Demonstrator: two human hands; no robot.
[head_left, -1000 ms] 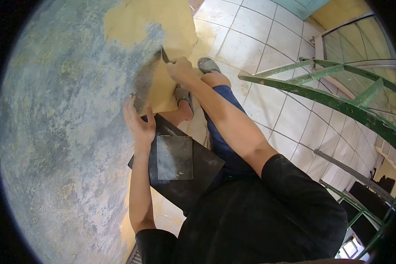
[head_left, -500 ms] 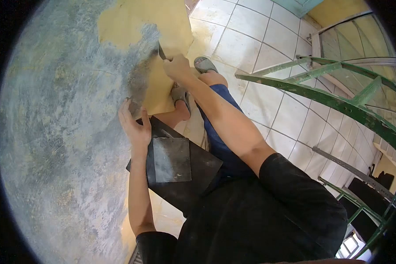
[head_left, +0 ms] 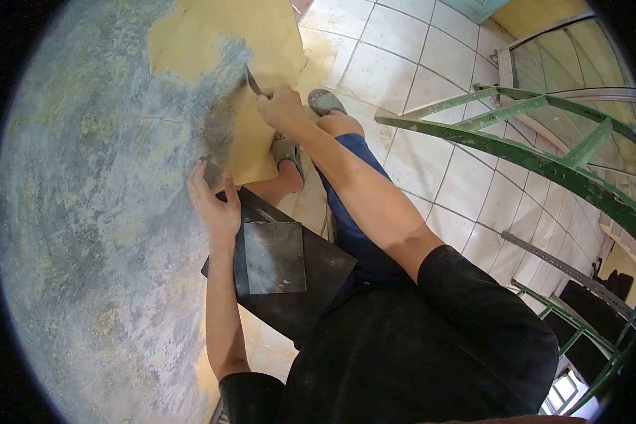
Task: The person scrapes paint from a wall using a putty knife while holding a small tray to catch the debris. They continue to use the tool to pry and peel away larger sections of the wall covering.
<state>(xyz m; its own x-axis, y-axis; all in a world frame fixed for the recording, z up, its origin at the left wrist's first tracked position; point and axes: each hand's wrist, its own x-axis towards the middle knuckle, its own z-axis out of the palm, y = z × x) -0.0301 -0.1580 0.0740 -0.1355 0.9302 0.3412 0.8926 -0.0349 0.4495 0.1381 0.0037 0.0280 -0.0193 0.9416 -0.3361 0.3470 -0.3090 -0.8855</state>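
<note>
My right hand (head_left: 281, 112) is closed around the handle of a thin-bladed putty knife (head_left: 252, 80). The blade's tip meets the wall (head_left: 120, 177) where mottled blue-grey coating borders bare yellow. My left hand (head_left: 215, 206) lies against the wall lower down, fingers stretched and thumb apart, beside a darker grey patch (head_left: 218, 131). Close to my left wrist, a black flat board (head_left: 321, 258) rests tilted across my lap. On it lies a smaller dark square sheet (head_left: 275, 258) with a pale smear.
A green metal ladder (head_left: 516, 145) stands to the right on white floor tiles (head_left: 431, 169). Farther right are a perforated metal bar (head_left: 565, 268) and a second green frame (head_left: 579, 325). A glass-paned panel (head_left: 579, 63) leans at the upper right. My sandalled feet are near the wall.
The putty knife's blade has tilted slightly in my right hand, still at the same border on the wall. My left hand stays in place; the whole view has shifted a little.
</note>
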